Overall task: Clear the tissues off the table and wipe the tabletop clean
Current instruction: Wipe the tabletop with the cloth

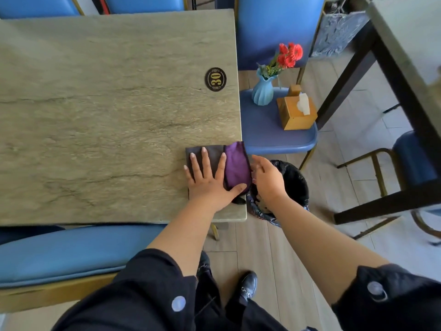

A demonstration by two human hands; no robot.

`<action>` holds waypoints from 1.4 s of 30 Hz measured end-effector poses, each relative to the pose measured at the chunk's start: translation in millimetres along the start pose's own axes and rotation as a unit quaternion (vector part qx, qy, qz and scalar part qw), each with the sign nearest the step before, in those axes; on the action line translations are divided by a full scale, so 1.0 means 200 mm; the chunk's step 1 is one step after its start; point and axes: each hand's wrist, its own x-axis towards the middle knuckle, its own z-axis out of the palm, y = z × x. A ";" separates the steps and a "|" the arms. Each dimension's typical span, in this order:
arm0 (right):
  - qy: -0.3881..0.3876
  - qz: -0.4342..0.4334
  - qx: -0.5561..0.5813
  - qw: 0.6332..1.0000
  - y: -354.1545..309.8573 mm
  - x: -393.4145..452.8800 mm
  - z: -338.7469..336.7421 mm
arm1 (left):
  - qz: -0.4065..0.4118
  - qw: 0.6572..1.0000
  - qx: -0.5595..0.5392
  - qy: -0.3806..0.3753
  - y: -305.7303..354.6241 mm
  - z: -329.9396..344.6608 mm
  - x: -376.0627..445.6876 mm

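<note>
A folded cloth [235,161], grey on one side and purple on the other, lies at the near right edge of the stone-look table [107,111]. My left hand [210,180] presses flat on it with straight, spread fingers. My right hand [268,180] is cupped just off the table's edge beside the cloth, above a bin lined with a black bag [294,182]. I cannot tell whether the right hand holds anything. No tissues show on the tabletop.
A blue chair [269,134] to the right of the table carries a blue vase of red flowers [263,90] and a wooden tissue box [296,113]. A "30" plaque [215,79] is on the table. More blue chairs surround it; another dark-framed table [405,51] stands at right.
</note>
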 end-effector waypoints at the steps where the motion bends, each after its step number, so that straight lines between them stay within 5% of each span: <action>1: 0.000 0.014 -0.001 1.000 0.01 0.00 -0.01 | 0.016 1.000 -0.006 0.008 0.02 0.02 -0.03; 6: -0.037 0.114 0.078 0.990 -0.01 -0.04 -0.06 | 0.103 0.992 -0.007 0.074 0.13 0.16 -0.21; 14: -0.069 0.194 0.269 0.941 0.03 -0.11 -0.13 | 0.120 0.984 -0.123 0.042 0.16 0.15 -0.22; 27: 0.031 0.067 0.117 0.990 -0.13 -0.07 -0.19 | 0.162 0.919 -0.361 -0.003 0.25 0.04 -0.12; 34: 0.070 0.002 0.100 0.992 -0.22 0.02 -0.25 | 0.115 0.773 -0.624 0.022 0.30 -0.07 0.00; 42: 0.049 -0.037 0.111 0.992 -0.34 0.23 -0.45 | 0.116 0.789 -0.604 -0.005 0.44 -0.22 0.35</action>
